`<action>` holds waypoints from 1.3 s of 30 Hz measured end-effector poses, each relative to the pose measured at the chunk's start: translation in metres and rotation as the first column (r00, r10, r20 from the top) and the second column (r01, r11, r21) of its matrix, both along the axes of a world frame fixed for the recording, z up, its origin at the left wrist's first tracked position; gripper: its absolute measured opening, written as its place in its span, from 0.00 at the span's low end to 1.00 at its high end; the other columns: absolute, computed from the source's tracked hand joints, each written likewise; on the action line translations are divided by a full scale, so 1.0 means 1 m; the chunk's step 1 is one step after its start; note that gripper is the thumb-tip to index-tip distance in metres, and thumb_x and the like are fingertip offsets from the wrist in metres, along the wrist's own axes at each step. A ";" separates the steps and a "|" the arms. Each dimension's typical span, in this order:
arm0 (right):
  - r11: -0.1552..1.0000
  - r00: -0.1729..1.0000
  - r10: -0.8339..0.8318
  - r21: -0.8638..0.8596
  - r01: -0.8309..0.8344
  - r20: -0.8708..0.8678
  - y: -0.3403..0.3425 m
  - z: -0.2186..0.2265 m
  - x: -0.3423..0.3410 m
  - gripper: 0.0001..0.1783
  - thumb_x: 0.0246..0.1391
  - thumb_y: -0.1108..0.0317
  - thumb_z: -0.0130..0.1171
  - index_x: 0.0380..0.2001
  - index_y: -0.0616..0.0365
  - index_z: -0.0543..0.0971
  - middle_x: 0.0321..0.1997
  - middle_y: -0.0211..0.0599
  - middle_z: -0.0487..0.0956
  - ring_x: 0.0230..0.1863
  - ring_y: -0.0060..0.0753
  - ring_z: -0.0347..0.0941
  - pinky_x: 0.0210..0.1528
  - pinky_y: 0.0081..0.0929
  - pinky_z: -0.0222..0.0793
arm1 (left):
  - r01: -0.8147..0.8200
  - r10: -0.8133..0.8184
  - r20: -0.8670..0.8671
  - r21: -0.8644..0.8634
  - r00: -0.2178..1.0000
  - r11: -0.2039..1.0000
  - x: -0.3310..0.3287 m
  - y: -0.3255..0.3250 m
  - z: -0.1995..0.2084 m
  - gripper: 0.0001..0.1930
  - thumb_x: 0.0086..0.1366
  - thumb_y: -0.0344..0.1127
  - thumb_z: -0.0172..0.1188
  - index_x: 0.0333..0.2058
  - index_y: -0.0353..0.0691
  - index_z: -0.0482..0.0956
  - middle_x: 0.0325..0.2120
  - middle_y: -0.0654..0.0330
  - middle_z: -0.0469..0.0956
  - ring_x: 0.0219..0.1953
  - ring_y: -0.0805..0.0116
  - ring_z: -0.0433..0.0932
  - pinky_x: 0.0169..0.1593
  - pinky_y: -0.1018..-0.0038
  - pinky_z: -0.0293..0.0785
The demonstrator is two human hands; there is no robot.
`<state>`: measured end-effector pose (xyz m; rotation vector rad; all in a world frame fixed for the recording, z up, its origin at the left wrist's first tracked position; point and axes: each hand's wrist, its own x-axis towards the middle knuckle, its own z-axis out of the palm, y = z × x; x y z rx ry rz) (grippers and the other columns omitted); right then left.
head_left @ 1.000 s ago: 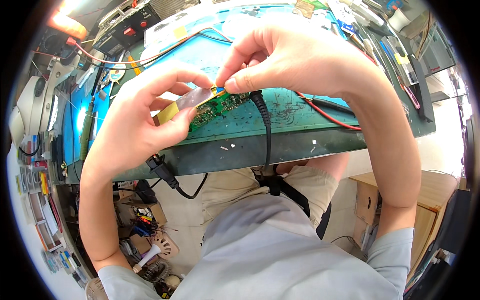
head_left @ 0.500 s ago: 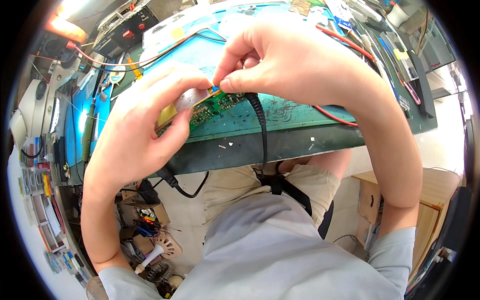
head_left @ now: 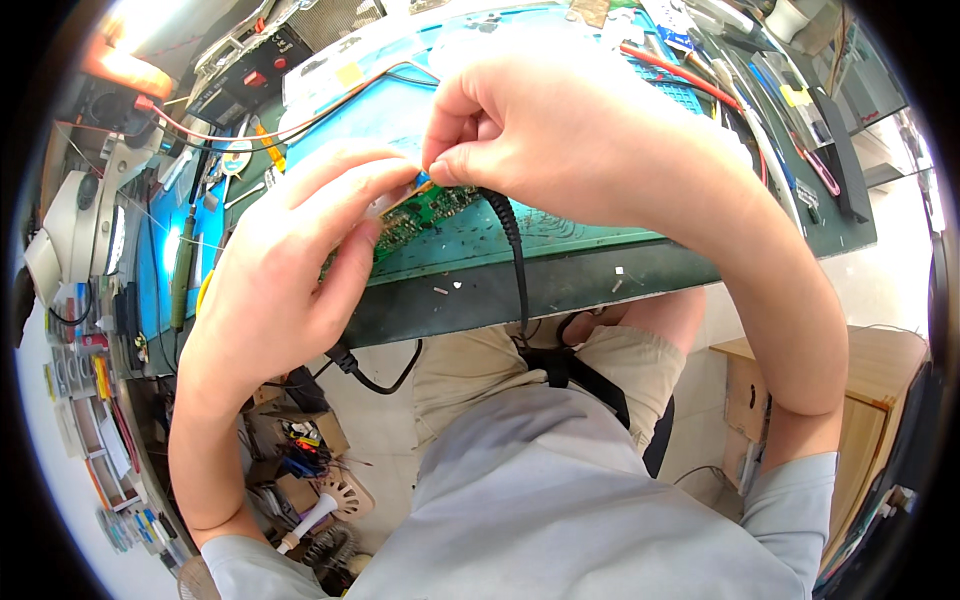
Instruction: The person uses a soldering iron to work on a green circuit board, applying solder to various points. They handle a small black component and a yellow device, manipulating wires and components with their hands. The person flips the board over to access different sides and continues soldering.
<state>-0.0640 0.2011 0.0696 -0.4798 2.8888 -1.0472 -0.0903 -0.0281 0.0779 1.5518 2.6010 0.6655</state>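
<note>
A green circuit board point(head_left: 428, 212) with many small solder points and parts lies near the front edge of the mat. My left hand point(head_left: 290, 245) is closed round its left part, thumb in front and fingers behind, over a silver metal piece point(head_left: 392, 200) that is mostly covered. My right hand point(head_left: 520, 130) pinches thumb and forefinger together at the board's upper edge, beside a small blue part point(head_left: 422, 181). What lies between those fingertips is hidden. From the board's right end a thick black cable point(head_left: 515, 250) hangs over the bench edge.
The blue-green mat point(head_left: 590, 238) has small white scraps on the dark edge before it. A black box with red switches point(head_left: 255, 78) stands back left, with red and black leads crossing toward the middle. Tools point(head_left: 790, 130) lie at the right. A wooden cabinet point(head_left: 880, 370) stands lower right.
My left hand has closed further over the metal piece and now hides the yellow part beside it. My right hand keeps its pinch, shifted slightly left.
</note>
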 end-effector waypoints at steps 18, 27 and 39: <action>0.903 0.968 -0.213 -0.404 0.145 -0.129 -0.009 0.054 -0.017 0.17 0.60 0.59 0.62 0.44 0.62 0.83 0.33 0.44 0.84 0.37 0.39 0.82 0.44 0.36 0.76 | -0.221 0.090 0.850 0.032 0.519 0.975 -0.047 -0.013 -0.011 0.17 0.67 0.32 0.65 0.53 0.30 0.81 0.44 0.60 0.84 0.40 0.75 0.82 0.44 0.76 0.79; 0.139 0.870 -0.490 -0.990 0.013 -0.057 -0.023 0.204 -0.186 0.08 0.64 0.74 0.54 0.42 0.70 0.74 0.41 0.51 0.81 0.37 0.39 0.83 0.42 0.35 0.81 | -0.299 -0.055 0.986 0.100 0.155 0.949 -0.061 -0.010 -0.044 0.21 0.67 0.32 0.67 0.56 0.31 0.78 0.47 0.57 0.83 0.46 0.74 0.81 0.53 0.75 0.75; 0.596 0.616 -0.720 -0.739 0.314 -0.319 0.023 0.245 -0.158 0.23 0.71 0.52 0.51 0.52 0.62 0.75 0.42 0.50 0.83 0.44 0.40 0.82 0.49 0.36 0.79 | -0.310 -0.157 0.987 0.158 0.027 0.938 -0.059 -0.010 -0.044 0.20 0.65 0.30 0.68 0.55 0.36 0.79 0.46 0.62 0.84 0.40 0.82 0.79 0.31 0.86 0.67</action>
